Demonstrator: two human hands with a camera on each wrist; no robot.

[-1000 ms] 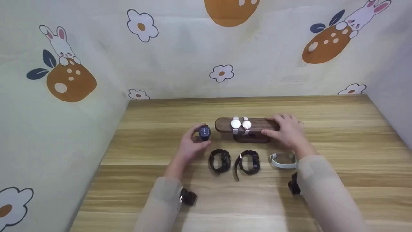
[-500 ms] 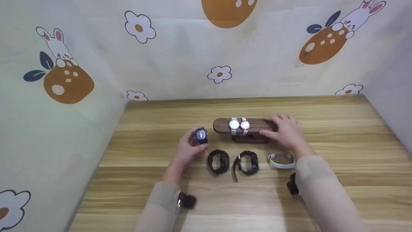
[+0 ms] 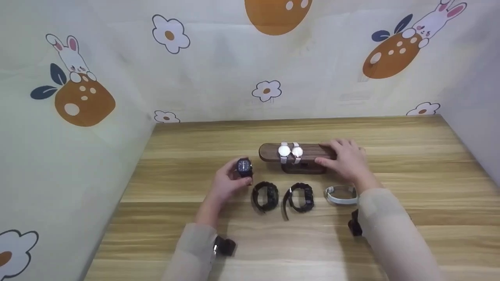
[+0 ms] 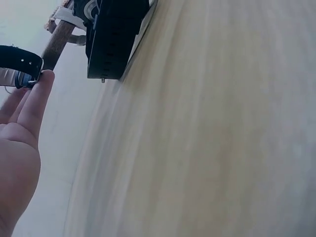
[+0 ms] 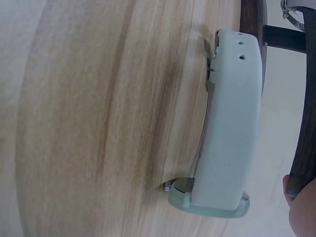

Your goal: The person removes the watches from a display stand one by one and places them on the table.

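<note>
Left of the wooden watch stand (image 3: pixel 269 152), my left hand (image 3: pixel 225 184) pinches a dark square-faced wristwatch (image 3: pixel 244 166) between thumb and fingers, apart from the stand. Its dark strap (image 4: pixel 19 58) shows by the fingertips in the left wrist view. My right hand (image 3: pixel 348 160) grips the right end of the stand's bar, thumb in front and fingers over the back. Around the bar sit two pale-strapped watches, a larger one (image 3: pixel 284 151) and a smaller one (image 3: pixel 297 152). In the right wrist view, the bar (image 5: pixel 307 108) meets part of my hand (image 5: pixel 303 212).
In front of the stand lie a black watch (image 3: pixel 265 197), a second black watch (image 3: pixel 301 197) with its strap end loose, and a pale mint watch (image 3: pixel 342 196) near my right wrist. A patterned cloth wall (image 3: pixel 218 78) rises behind the wooden table (image 3: pixel 289 242).
My left hand has drawn the dark watch slightly toward me, and the watch face has tilted back and forth. The right hand keeps its grip on the stand.
</note>
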